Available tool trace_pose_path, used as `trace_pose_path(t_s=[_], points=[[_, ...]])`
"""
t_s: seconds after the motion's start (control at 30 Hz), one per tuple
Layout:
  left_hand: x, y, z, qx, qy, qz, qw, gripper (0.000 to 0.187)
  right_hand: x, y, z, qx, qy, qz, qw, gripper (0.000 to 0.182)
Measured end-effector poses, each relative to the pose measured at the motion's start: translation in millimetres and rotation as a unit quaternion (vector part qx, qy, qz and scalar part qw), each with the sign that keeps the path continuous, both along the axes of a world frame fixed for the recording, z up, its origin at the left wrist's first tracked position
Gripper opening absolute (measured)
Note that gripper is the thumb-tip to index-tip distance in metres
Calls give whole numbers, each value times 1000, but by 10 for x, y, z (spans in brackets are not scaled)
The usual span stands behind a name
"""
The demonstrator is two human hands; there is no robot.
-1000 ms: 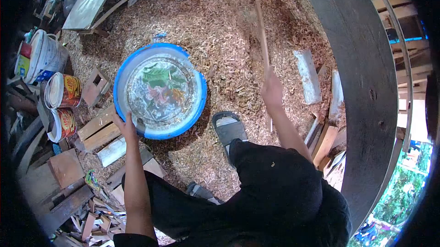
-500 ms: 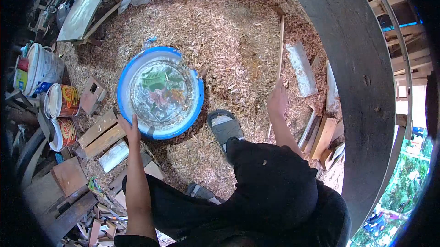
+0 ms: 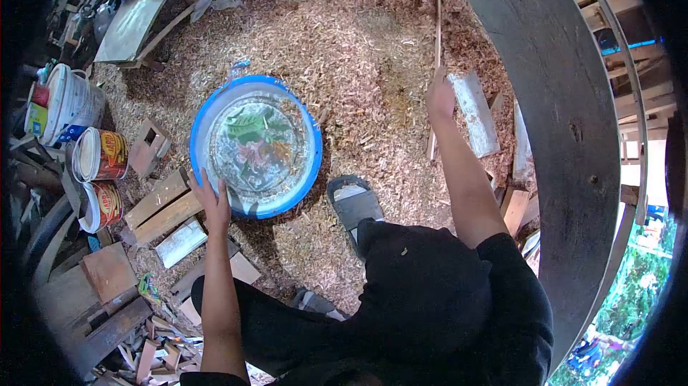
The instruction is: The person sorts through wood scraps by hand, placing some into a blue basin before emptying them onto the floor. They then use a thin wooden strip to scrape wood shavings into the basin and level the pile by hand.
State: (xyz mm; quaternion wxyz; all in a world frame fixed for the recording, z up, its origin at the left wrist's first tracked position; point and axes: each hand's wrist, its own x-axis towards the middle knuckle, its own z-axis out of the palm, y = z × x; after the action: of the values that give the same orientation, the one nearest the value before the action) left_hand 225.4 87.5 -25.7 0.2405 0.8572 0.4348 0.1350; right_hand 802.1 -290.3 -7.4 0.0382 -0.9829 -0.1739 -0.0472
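A round plastic basin (image 3: 258, 146) with a bright blue rim and a leaf-and-flower picture on its bottom sits on the shavings, with a few shavings inside. At its lower left edge, my left hand (image 3: 211, 201) is open, its fingers apart and overlapping the rim. Farther right, my right hand (image 3: 441, 99) is closed round a long thin wooden stick (image 3: 438, 35), which points away from me and shows on both sides of the fist. Just right of that hand lies a whitish board (image 3: 474, 113).
Wood shavings (image 3: 358, 85) cover the ground. A broad dark plank (image 3: 573, 156) runs down the right side. Buckets, a paint can (image 3: 104, 155) and wood offcuts (image 3: 168, 207) crowd the left. My sandalled foot (image 3: 355, 207) stands between my hands.
My right hand has moved away from me, and the stick has shifted the same way. My left hand's fingers have spread at the basin rim.
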Motion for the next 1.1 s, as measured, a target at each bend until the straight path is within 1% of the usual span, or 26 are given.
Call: trace_pose_path(t_s=[0.07,0.13,0.2,0.3,0.37,0.4,0.47,0.5,0.57,0.6,0.67,0.7,0.77,0.9,0.97,1.0,1.03,1.1], points=[[29,-22,53,16,-10,-3,1000,73,-86,-62,-38,-5,-30,21,999,68],[77,-26,110,20,-19,-2,1000,71,-198,-146,-155,-12,-39,169,985,63],[148,-35,198,25,-32,-2,999,68,-347,9,-256,-67,36,209,975,60],[289,-77,299,25,-58,-19,998,66,-893,268,-70,-73,42,233,969,59],[364,-125,318,41,-56,-31,997,66,-1075,327,7,26,40,212,976,62],[425,-139,340,56,-56,-43,996,65,-1125,301,58,28,40,209,977,62],[509,-176,377,55,-57,-54,995,64,-1236,235,167,85,107,165,977,64],[537,-209,407,52,-58,-60,995,64,-1326,168,237,84,108,163,977,64],[606,-278,506,51,-64,-70,994,63,-1536,-55,374,146,115,100,978,66],[637,-295,549,52,-72,-76,993,62,-1627,-166,460,145,114,97,978,66],[653,-325,607,54,-74,-85,992,60,-1794,-442,596,117,140,-22,983,67],[663,-342,623,58,-75,-92,991,59,-1881,-637,542,117,138,-26,983,67],[664,-340,615,60,-79,-100,990,58,-2041,-1043,278,153,18,23,988,68],[710,-427,648,38,-76,-100,991,57,-2256,-1230,481,151,44,-20,987,68],[751,-461,661,32,-84,-109,990,57,-2139,-1205,563,168,-65,-6,984,68],[785,-465,673,27,-94,-113,989,57,-2076,-1187,682,193,-60,-35,979,69],[813,-470,671,29,-94,-121,988,57,-1960,-1189,782,195,-62,-42,978,69],[846,-506,651,25,-99,-126,987,58,-1662,-1278,923,151,11,-120,981,68]])
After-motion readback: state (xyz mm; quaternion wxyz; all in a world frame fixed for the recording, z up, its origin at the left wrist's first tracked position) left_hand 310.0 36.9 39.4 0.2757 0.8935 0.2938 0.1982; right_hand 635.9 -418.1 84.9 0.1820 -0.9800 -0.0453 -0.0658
